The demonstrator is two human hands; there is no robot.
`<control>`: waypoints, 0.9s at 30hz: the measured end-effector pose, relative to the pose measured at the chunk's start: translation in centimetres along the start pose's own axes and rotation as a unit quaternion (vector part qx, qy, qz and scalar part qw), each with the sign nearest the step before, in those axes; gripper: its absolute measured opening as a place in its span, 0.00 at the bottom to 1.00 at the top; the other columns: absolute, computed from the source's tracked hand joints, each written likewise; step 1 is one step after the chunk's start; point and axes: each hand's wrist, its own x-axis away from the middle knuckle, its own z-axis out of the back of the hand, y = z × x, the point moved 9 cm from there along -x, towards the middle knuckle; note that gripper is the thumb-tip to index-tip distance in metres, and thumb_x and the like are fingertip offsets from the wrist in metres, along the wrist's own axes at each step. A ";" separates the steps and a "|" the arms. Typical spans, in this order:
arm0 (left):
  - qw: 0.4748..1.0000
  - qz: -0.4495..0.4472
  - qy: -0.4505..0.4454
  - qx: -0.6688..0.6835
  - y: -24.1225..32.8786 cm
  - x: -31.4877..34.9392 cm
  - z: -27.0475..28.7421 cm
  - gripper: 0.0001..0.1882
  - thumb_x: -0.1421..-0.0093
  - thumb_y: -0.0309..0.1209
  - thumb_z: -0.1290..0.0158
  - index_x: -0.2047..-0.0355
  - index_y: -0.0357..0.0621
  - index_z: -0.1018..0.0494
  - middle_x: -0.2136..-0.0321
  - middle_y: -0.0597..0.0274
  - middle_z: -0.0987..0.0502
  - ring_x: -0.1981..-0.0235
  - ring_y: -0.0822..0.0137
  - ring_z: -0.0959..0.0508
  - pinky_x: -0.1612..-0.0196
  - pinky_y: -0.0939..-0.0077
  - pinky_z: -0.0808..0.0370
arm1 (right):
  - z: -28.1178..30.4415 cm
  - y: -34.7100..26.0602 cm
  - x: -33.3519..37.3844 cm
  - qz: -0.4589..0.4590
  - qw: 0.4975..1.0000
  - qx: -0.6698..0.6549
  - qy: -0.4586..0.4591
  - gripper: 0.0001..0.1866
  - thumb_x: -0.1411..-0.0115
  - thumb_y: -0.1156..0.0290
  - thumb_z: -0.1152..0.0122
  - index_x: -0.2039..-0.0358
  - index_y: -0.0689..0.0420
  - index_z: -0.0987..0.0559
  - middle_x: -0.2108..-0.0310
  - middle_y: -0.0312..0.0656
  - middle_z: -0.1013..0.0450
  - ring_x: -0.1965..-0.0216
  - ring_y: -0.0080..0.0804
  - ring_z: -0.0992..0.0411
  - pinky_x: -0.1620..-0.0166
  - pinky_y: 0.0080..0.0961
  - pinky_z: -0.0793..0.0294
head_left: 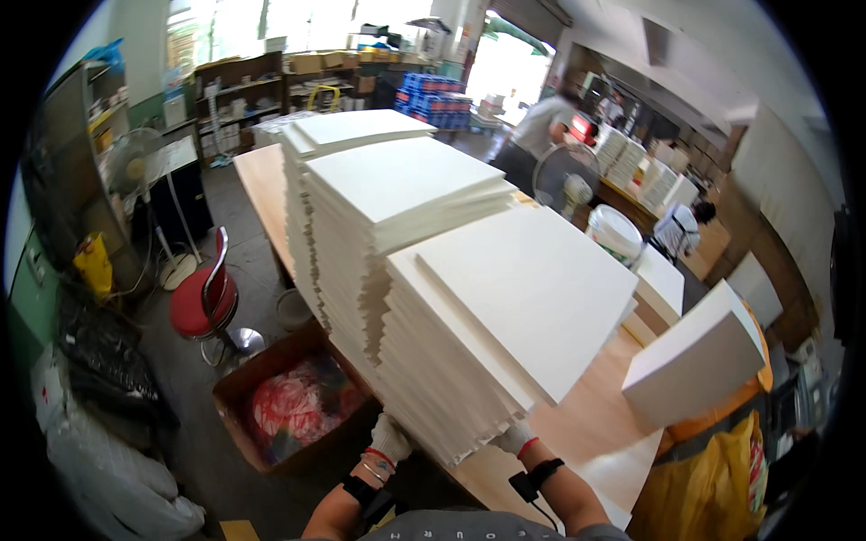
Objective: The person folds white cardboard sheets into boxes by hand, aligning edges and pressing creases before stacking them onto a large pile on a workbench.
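Note:
A tall stack of white sheets or thin boards [532,298] rises right in front of me, with slightly uneven edges and a few top sheets shifted to the right. My left hand [392,439], in a white knit glove with a red cuff, is at the lower left side of this stack. On the other side of its near corner is my right hand [516,438], gloved the same way and partly covered by the sheets. The fingers of both hands are hidden, so their grip cannot be made out. Behind stands another tall white stack [406,180], close against the first.
The stacks stand on a wooden table [577,433]. A cardboard box [239,424] with red and clear plastic is at lower left, near a red stool [203,302]. To the right are a smaller white stack [695,361], a white bucket [615,233] and a fan [568,176]. People work beyond.

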 end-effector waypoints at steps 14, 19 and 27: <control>0.984 0.115 -0.011 -0.132 -9.8 9.3 4.8 0.21 0.27 0.49 0.61 0.55 0.45 0.29 0.60 0.55 0.22 0.61 0.54 0.21 0.64 0.52 0.22 | 23.0 3.8 28.8 0.031 0.911 0.113 0.396 0.18 0.36 0.65 0.42 0.46 0.54 0.24 0.59 0.43 0.23 0.62 0.32 0.22 0.61 0.30 0.23; 0.898 0.148 -0.070 -0.409 -18.9 9.6 0.1 0.15 0.27 0.39 0.58 0.51 0.41 0.31 0.58 0.53 0.23 0.61 0.56 0.21 0.59 0.56 0.20 | 31.6 11.2 48.7 -0.182 0.710 0.353 0.581 0.25 0.40 0.48 0.42 0.51 0.54 0.24 0.54 0.55 0.22 0.51 0.55 0.25 0.49 0.45 0.26; 0.801 0.246 -0.190 -0.512 -33.7 6.1 -7.4 0.17 0.28 0.38 0.54 0.45 0.42 0.33 0.53 0.53 0.23 0.57 0.60 0.20 0.59 0.65 0.21 | 34.7 19.2 49.5 -0.181 0.828 0.401 0.349 0.34 0.44 0.34 0.43 0.55 0.53 0.19 0.57 0.53 0.21 0.54 0.50 0.23 0.52 0.42 0.24</control>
